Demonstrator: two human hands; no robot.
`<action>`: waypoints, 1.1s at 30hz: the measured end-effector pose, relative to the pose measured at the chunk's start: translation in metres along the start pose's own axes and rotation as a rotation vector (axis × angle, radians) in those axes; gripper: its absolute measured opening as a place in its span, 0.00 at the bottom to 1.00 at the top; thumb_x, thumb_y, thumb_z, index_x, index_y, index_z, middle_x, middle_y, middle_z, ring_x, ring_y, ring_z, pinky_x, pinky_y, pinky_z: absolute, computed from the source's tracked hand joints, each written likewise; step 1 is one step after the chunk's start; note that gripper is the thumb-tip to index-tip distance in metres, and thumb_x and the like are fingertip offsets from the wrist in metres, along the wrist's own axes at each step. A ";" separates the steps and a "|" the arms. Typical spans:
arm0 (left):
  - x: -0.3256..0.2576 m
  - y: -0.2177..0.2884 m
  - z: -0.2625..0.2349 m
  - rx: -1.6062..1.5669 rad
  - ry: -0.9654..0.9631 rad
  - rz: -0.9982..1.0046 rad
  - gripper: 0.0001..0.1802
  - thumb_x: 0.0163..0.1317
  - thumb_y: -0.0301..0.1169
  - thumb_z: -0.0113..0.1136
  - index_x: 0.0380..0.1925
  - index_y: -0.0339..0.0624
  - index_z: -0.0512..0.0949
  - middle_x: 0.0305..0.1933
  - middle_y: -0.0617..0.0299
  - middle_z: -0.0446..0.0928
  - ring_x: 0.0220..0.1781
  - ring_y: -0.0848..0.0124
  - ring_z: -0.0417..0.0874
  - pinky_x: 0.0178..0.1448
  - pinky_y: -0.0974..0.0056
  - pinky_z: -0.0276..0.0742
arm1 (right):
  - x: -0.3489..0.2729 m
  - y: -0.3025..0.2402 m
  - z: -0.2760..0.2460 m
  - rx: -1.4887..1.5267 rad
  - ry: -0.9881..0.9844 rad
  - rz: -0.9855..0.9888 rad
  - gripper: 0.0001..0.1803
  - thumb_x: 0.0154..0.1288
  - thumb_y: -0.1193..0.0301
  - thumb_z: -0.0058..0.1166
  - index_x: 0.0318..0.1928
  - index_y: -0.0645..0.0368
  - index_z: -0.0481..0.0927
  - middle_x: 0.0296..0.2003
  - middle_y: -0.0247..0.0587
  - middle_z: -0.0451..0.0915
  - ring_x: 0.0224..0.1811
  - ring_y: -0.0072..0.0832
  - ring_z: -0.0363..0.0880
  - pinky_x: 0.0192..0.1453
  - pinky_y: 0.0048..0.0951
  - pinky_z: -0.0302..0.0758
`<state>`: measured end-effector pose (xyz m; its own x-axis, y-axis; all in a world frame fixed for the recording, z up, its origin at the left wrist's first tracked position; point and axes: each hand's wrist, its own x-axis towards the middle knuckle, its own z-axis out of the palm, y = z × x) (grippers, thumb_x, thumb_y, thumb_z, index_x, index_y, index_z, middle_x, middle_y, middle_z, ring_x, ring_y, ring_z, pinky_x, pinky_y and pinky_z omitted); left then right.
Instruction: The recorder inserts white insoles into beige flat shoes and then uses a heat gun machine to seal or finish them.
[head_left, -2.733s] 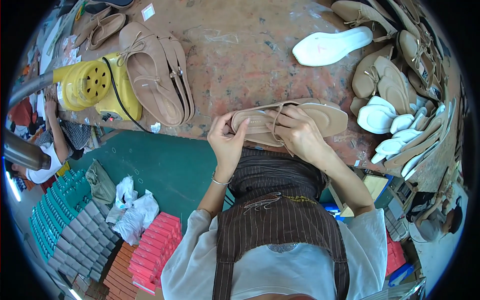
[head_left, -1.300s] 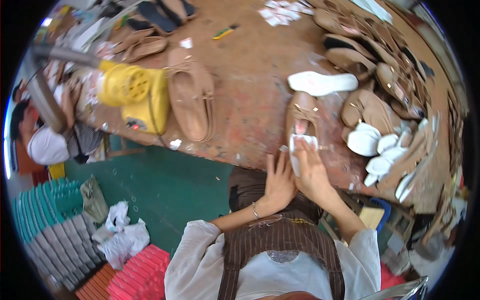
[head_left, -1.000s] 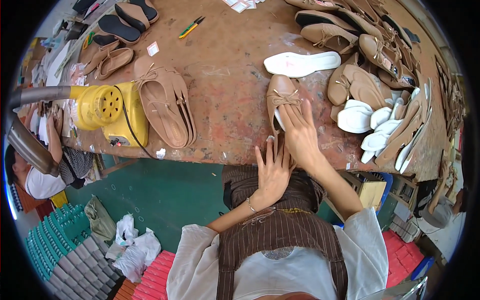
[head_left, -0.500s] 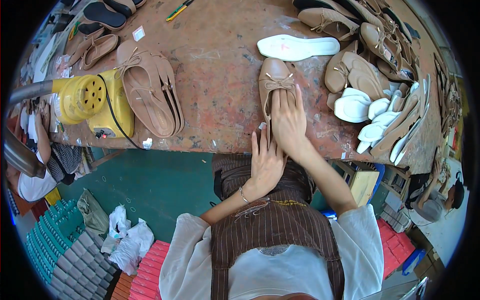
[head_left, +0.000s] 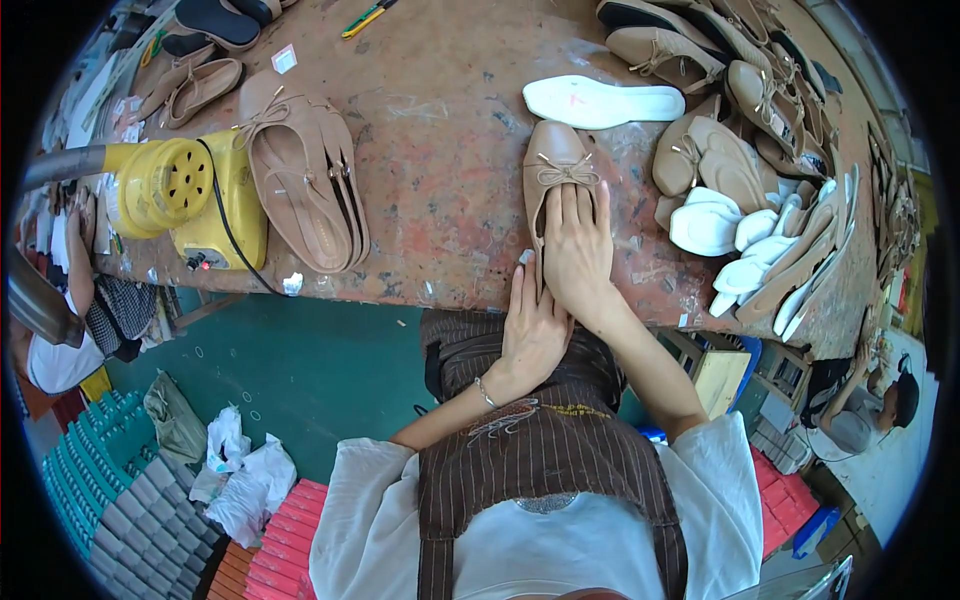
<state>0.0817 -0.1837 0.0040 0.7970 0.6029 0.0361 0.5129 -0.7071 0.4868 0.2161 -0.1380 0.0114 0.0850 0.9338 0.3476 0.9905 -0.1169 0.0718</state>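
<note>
Tabletop [head_left: 440,200]: worn reddish-brown surface, filling the upper half of the head view. Floor [head_left: 310,370] below its near edge was green.

Yellow machine [head_left: 190,195] stood at the left of the tabletop, round vented housing facing up, black cord running down its side. A stack of tan shoe uppers [head_left: 305,170] lay just beside it on the right, touching or nearly touching its base.

Heap of tan shoes [head_left: 720,90] and white insoles [head_left: 725,225] crowded the right end of the tabletop. One long white insole [head_left: 603,102] lay apart from the heap, just beyond the toe of the shoe being handled.

Tan flat shoe [head_left: 556,165] with a small bow on the toe lay near the front edge, centre-right, toe pointing away from the person.

Right hand [head_left: 578,250] lay flat and open on top of the shoe, fingers extended toward the bow, pressing the rear part; nothing gripped. Left hand [head_left: 533,325] was open, fingers spread narrow, resting at the tabletop edge just beside the heel end and touching the right hand's side; a bracelet [head_left: 484,391] sat on its wrist.

Small white scrap [head_left: 292,284] lay at the tabletop's front edge, left of centre.
</note>
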 end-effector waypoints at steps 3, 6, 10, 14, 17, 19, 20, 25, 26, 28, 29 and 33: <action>0.008 0.000 -0.011 -0.028 0.018 -0.019 0.37 0.52 0.33 0.67 0.61 0.26 0.70 0.63 0.38 0.70 0.71 0.36 0.62 0.77 0.38 0.52 | 0.040 0.014 -0.011 0.157 -0.532 0.030 0.12 0.60 0.70 0.49 0.36 0.69 0.79 0.30 0.50 0.81 0.42 0.43 0.84 0.81 0.57 0.35; 0.002 0.002 -0.008 -0.032 0.018 -0.030 0.40 0.52 0.33 0.67 0.64 0.25 0.66 0.67 0.39 0.68 0.71 0.38 0.62 0.78 0.40 0.51 | 0.035 0.012 0.002 0.140 -0.529 0.008 0.11 0.56 0.71 0.53 0.35 0.67 0.80 0.29 0.51 0.81 0.42 0.44 0.83 0.80 0.59 0.34; 0.005 0.000 -0.010 0.018 0.035 -0.012 0.42 0.54 0.35 0.66 0.67 0.25 0.63 0.69 0.40 0.65 0.72 0.39 0.61 0.78 0.39 0.49 | 0.042 0.021 0.004 0.160 -0.564 -0.080 0.11 0.52 0.74 0.54 0.37 0.67 0.80 0.28 0.53 0.80 0.45 0.46 0.82 0.80 0.61 0.38; 0.001 -0.002 -0.001 -0.014 0.083 -0.016 0.39 0.59 0.38 0.65 0.67 0.29 0.65 0.69 0.43 0.66 0.72 0.42 0.61 0.78 0.36 0.46 | 0.020 0.036 -0.011 0.435 -0.334 -0.089 0.17 0.50 0.79 0.54 0.44 0.69 0.80 0.42 0.55 0.81 0.57 0.49 0.77 0.78 0.57 0.50; -0.003 -0.007 -0.026 -0.114 0.173 -0.014 0.33 0.60 0.40 0.65 0.63 0.33 0.72 0.69 0.49 0.69 0.72 0.45 0.64 0.77 0.36 0.47 | -0.015 0.049 -0.041 0.768 -0.262 -0.122 0.30 0.51 0.79 0.59 0.59 0.65 0.75 0.50 0.54 0.81 0.62 0.49 0.75 0.74 0.53 0.59; -0.005 -0.012 -0.035 -0.134 0.379 0.016 0.23 0.60 0.39 0.67 0.52 0.38 0.80 0.64 0.53 0.74 0.65 0.50 0.73 0.72 0.42 0.60 | -0.028 0.048 -0.055 0.719 -0.147 0.079 0.33 0.52 0.76 0.61 0.62 0.65 0.73 0.49 0.56 0.82 0.61 0.48 0.76 0.71 0.49 0.65; -0.005 -0.010 -0.039 -0.241 0.431 -0.078 0.22 0.58 0.37 0.69 0.50 0.39 0.80 0.60 0.51 0.75 0.61 0.51 0.75 0.67 0.46 0.66 | -0.032 0.046 -0.060 0.666 -0.029 0.277 0.36 0.53 0.73 0.64 0.64 0.65 0.71 0.48 0.58 0.83 0.61 0.48 0.78 0.67 0.45 0.71; 0.028 -0.026 -0.040 -0.452 0.263 -0.421 0.19 0.60 0.34 0.67 0.47 0.35 0.77 0.36 0.52 0.80 0.31 0.56 0.81 0.39 0.58 0.78 | -0.043 0.031 -0.060 0.984 -0.335 0.718 0.28 0.56 0.75 0.61 0.59 0.68 0.76 0.36 0.57 0.85 0.35 0.42 0.87 0.42 0.37 0.81; 0.032 -0.034 -0.036 -0.451 0.254 -0.411 0.19 0.60 0.34 0.67 0.47 0.35 0.77 0.36 0.52 0.80 0.31 0.56 0.81 0.39 0.58 0.78 | -0.042 0.028 -0.057 0.954 -0.364 0.748 0.29 0.56 0.75 0.60 0.60 0.68 0.75 0.36 0.58 0.84 0.35 0.40 0.86 0.41 0.37 0.80; 0.034 -0.048 -0.032 -0.515 0.028 -0.447 0.15 0.66 0.35 0.60 0.43 0.31 0.78 0.29 0.51 0.79 0.31 0.57 0.82 0.41 0.54 0.77 | -0.039 0.020 -0.060 0.976 -0.328 0.760 0.30 0.57 0.76 0.57 0.62 0.69 0.73 0.35 0.59 0.84 0.33 0.37 0.85 0.40 0.35 0.80; 0.035 -0.055 -0.028 -0.510 0.022 -0.444 0.15 0.66 0.35 0.60 0.43 0.31 0.78 0.29 0.51 0.79 0.31 0.57 0.82 0.41 0.54 0.77 | -0.035 0.018 -0.064 0.980 -0.325 0.766 0.30 0.57 0.76 0.57 0.62 0.69 0.73 0.35 0.59 0.84 0.33 0.37 0.85 0.40 0.35 0.80; 0.031 -0.068 -0.021 -1.003 0.208 -0.426 0.14 0.73 0.35 0.53 0.40 0.32 0.79 0.28 0.49 0.80 0.30 0.76 0.76 0.38 0.61 0.74 | -0.028 0.007 -0.069 1.085 -0.161 0.695 0.28 0.58 0.78 0.54 0.61 0.69 0.74 0.33 0.56 0.83 0.31 0.33 0.83 0.38 0.32 0.79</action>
<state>0.0651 -0.1092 -0.0097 0.4997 0.8423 -0.2021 0.1667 0.1354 0.9767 0.2132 -0.1877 0.0663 0.5497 0.8274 -0.1146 0.3092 -0.3290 -0.8923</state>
